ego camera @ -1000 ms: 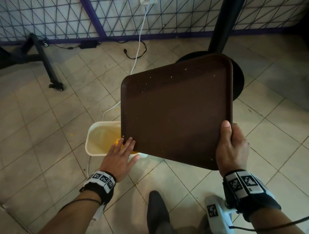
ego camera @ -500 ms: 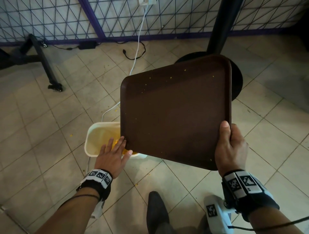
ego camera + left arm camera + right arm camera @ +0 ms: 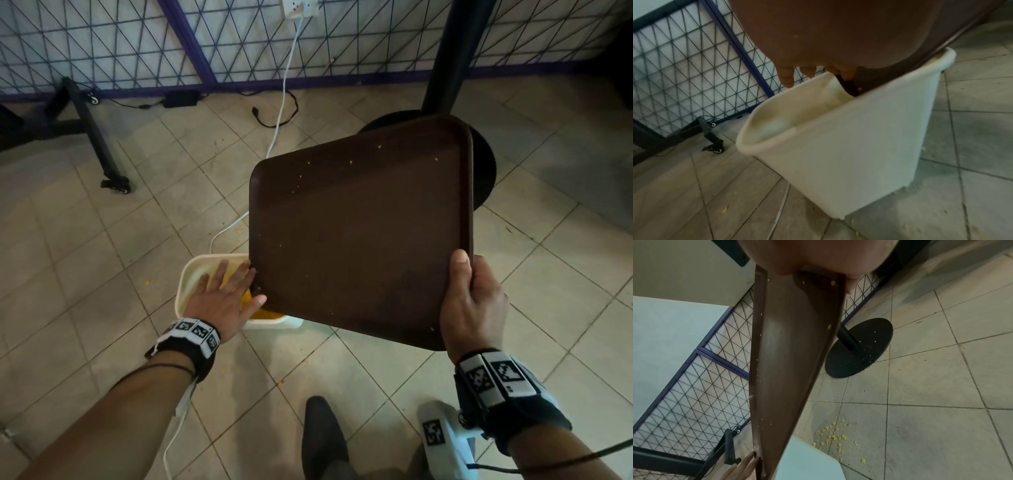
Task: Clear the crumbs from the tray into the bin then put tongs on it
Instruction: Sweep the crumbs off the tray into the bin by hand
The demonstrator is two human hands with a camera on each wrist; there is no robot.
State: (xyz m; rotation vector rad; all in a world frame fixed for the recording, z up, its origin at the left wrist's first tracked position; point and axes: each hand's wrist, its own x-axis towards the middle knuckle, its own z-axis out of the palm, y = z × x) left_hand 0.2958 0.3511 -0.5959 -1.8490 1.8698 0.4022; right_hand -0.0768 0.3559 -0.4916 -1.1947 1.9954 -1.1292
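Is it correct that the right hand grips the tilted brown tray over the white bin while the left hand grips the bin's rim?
Not quite. The left hand does not grip the rim of the white bin; its straight fingers press against the lower corner of the brown tray, as the head view shows. The right hand does grip the tilted tray over the bin.

This looks like a café or canteen dining area: a beige tiled floor [image 3: 102,260], a pedestal table's round black base [image 3: 859,347], a brown serving tray [image 3: 359,240] and a white bin [image 3: 838,146]. A wire-mesh partition [image 3: 102,41] closes the far side.
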